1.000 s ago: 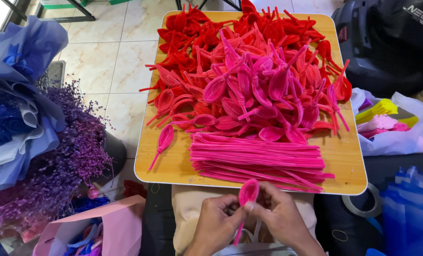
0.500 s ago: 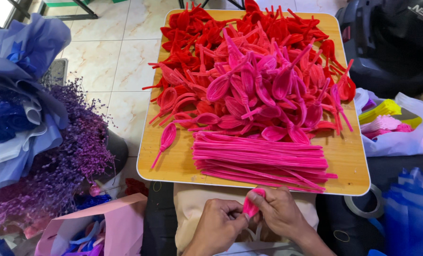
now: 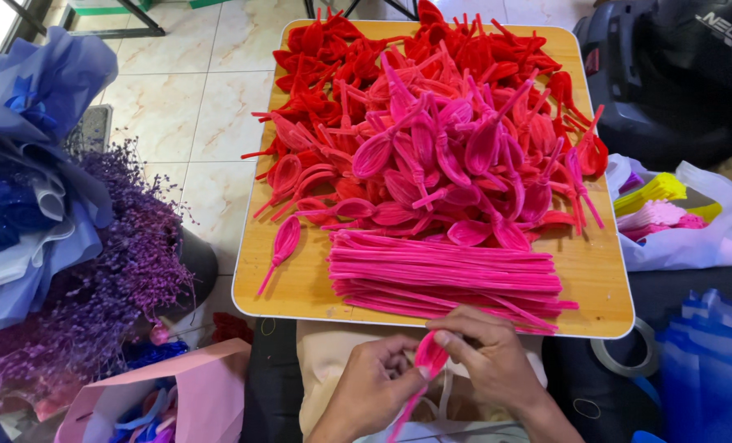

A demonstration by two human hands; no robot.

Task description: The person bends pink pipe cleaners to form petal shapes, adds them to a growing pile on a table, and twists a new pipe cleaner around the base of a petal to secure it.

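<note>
The hot-pink fuzzy pipe-cleaner petal loop [image 3: 428, 358] has dropped lower than a second ago, now pinched shut between left hand [image 3: 376, 387] and right hand [image 3: 489, 361], its tail trailing below the grip. Just beyond the fingers lies a thick bundle of straight pink stems [image 3: 448, 279], unbent. Farther out, a big heap of finished pink and red petals [image 3: 448, 139] covers the wooden board [image 3: 300, 283]. Plenty done, by the look of it, and plenty left.

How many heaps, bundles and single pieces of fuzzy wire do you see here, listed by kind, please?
Red petal heap: 1
Pink petal heap: 1
Straight pink stem bundle: 1
Lone pink petal: 1
Held pink petal, in left hand and right hand: 1
Total: 5
</note>
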